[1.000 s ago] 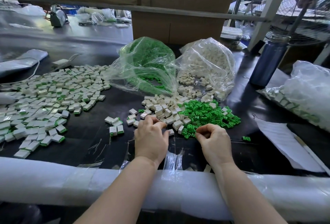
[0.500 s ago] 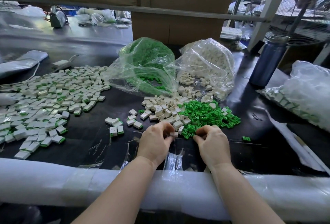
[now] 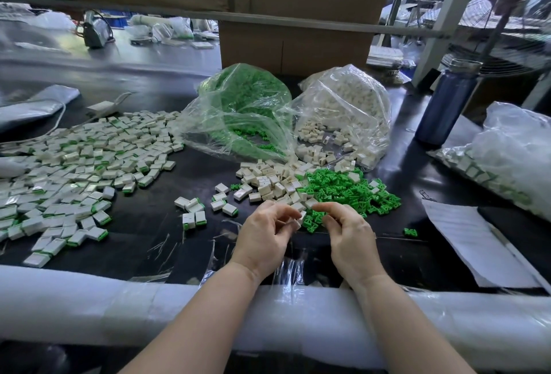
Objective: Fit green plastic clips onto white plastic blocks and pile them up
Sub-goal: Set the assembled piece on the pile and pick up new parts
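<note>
The left hand (image 3: 265,239) pinches a white block (image 3: 299,218) while the right hand (image 3: 347,236), fingers curled, contents unclear, should square a green clip before pressing home.

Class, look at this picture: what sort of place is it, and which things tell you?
Probably a small factory assembly bench: clear plastic bags of green clips and white blocks, a big spread of finished clipped blocks, and large cardboard cartons behind.
</note>
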Demonstrator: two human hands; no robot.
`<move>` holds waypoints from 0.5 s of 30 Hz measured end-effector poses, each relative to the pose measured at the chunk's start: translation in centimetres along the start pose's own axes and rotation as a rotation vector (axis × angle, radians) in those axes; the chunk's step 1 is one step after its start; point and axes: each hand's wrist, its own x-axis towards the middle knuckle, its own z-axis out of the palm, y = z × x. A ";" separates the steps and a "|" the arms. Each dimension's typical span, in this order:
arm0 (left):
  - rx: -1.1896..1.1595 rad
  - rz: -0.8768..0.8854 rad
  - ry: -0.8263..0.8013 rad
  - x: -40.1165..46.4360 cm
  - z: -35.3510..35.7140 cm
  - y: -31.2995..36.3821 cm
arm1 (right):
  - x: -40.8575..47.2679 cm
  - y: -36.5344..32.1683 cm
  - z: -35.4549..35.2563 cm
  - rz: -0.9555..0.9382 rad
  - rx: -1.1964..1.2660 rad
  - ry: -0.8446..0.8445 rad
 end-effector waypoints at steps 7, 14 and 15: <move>-0.078 -0.034 -0.008 0.1 0.0 -0.1 | 0.2 -0.1 0.1 0.019 0.162 -0.059; -0.231 -0.087 -0.045 0.3 -0.2 0.0 | 0.1 -0.2 0.0 0.032 0.279 -0.073; -0.263 -0.097 -0.048 0.3 -0.3 0.0 | 0.1 -0.2 0.0 0.032 0.293 -0.076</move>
